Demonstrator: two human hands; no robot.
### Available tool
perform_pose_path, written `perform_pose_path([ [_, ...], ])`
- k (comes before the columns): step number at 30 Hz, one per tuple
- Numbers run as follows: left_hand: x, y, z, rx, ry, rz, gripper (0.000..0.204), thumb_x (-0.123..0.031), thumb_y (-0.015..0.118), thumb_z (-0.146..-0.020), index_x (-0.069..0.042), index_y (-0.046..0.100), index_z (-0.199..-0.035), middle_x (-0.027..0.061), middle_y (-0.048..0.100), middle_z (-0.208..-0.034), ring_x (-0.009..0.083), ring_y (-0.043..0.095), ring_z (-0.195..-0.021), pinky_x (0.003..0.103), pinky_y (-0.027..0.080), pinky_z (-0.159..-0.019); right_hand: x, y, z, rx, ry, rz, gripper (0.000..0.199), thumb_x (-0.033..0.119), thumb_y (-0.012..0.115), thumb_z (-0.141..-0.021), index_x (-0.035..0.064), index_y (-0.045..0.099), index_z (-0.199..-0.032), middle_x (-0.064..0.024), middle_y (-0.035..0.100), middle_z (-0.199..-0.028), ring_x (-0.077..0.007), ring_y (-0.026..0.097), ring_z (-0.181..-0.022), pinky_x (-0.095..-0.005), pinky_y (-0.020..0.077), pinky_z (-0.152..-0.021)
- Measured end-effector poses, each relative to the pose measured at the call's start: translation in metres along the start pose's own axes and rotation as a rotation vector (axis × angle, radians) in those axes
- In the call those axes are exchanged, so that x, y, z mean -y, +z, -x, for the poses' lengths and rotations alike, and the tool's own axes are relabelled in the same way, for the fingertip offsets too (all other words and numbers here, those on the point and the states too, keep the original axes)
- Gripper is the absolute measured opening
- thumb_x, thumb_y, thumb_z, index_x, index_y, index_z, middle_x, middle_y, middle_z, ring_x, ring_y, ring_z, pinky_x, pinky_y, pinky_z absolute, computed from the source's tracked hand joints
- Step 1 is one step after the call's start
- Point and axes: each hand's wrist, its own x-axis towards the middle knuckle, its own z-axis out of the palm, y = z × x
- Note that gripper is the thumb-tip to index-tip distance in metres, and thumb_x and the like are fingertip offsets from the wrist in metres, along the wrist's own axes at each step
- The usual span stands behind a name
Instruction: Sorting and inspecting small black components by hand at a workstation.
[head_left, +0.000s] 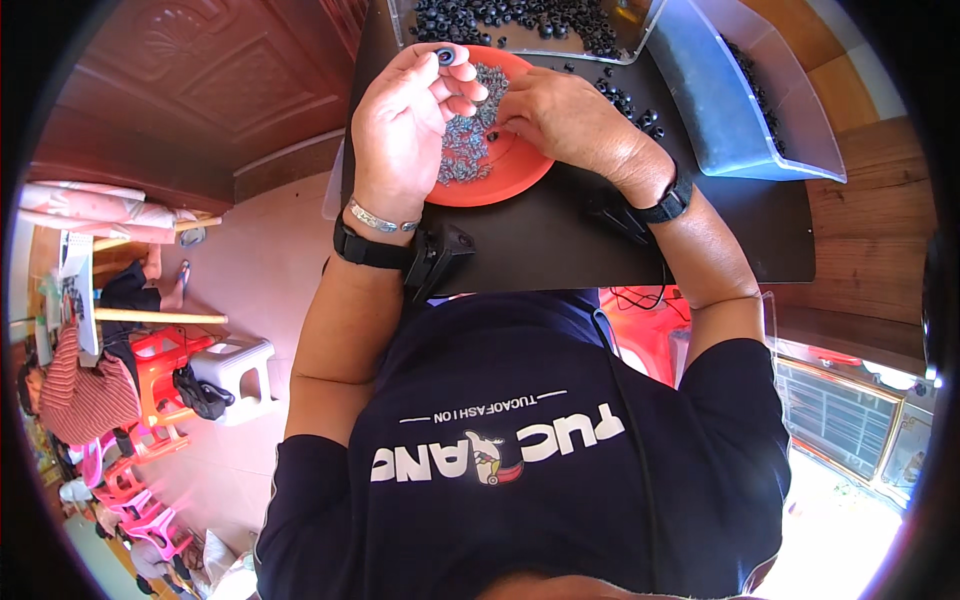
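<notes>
My left hand point(392, 125) is raised over the left edge of an orange plate point(505, 188), palm turned up. Between its thumb and index finger it pinches a small round black part point(445, 57) with a hole in the middle; the other fingers curl loosely. On the plate lies a spread of tiny grey metal pieces point(464, 155). My right hand point(580, 118) reaches over the plate's right side, its fingertips pressed together low above it. A small dark piece point(492, 136) shows beside those fingertips; whatever they grip is too small to make out.
Beyond the plate, a clear box point(632, 52) holds many black parts. To its right stands a translucent bluish bin point(715, 140) with more of them. Loose black parts point(625, 103) lie on the dark table point(740, 240). Stools point(235, 368) and other people are off to the left.
</notes>
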Motion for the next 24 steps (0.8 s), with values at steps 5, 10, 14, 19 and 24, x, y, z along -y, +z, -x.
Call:
perform_pose_path([
  [5,-0.001,0.000,0.000,-0.001,-0.003,0.004,0.027,-0.019,0.043,-0.095,0.001,0.059,-0.103,0.0093,0.061,-0.091,0.0205,0.061,-0.082,0.030,0.044,-0.073,-0.015,0.001,-0.002,-0.117,0.034,-0.168,0.010,0.005,0.063,-0.077,0.0040,0.064,-0.087,-0.0094,0.062,-0.085,-0.0282,0.062,-0.085,-0.0361,0.0502,-0.076],
  [10,-0.001,0.000,0.001,-0.015,-0.006,-0.012,0.027,-0.019,0.043,-0.095,0.000,0.059,-0.103,0.0097,0.061,-0.092,0.0208,0.061,-0.082,0.030,0.045,-0.072,-0.015,-0.005,-0.001,-0.086,0.077,-0.187,0.011,0.005,0.064,-0.077,0.0045,0.064,-0.089,-0.0092,0.062,-0.085,-0.0268,0.062,-0.084,-0.0343,0.0503,-0.074],
  [14,-0.003,0.002,0.002,-0.026,0.003,-0.035,0.026,-0.019,0.043,-0.095,0.000,0.059,-0.103,0.0097,0.061,-0.092,0.0207,0.061,-0.082,0.030,0.045,-0.073,-0.002,-0.010,0.001,-0.025,-0.032,-0.205,0.011,0.006,0.065,-0.078,0.0052,0.065,-0.089,-0.0089,0.062,-0.088,-0.0265,0.063,-0.083,-0.0344,0.0507,-0.073],
  [19,-0.002,0.002,0.001,0.000,0.000,-0.021,0.026,-0.019,0.042,-0.095,0.000,0.059,-0.102,0.0092,0.061,-0.091,0.0202,0.060,-0.081,0.030,0.044,-0.073,0.016,-0.002,-0.003,0.032,-0.095,-0.316,0.011,0.012,0.064,-0.078,0.0089,0.067,-0.087,-0.0064,0.063,-0.087,-0.0262,0.062,-0.089,-0.0376,0.0499,-0.079],
  [24,-0.002,0.003,0.001,-0.019,-0.007,-0.018,0.027,-0.019,0.042,-0.095,0.000,0.059,-0.102,0.0090,0.061,-0.091,0.0191,0.060,-0.081,0.029,0.044,-0.072,0.019,0.005,-0.005,0.064,-0.151,-0.127,0.010,0.015,0.063,-0.078,0.0097,0.068,-0.085,-0.0052,0.063,-0.086,-0.0248,0.059,-0.095,-0.0381,0.0485,-0.082],
])
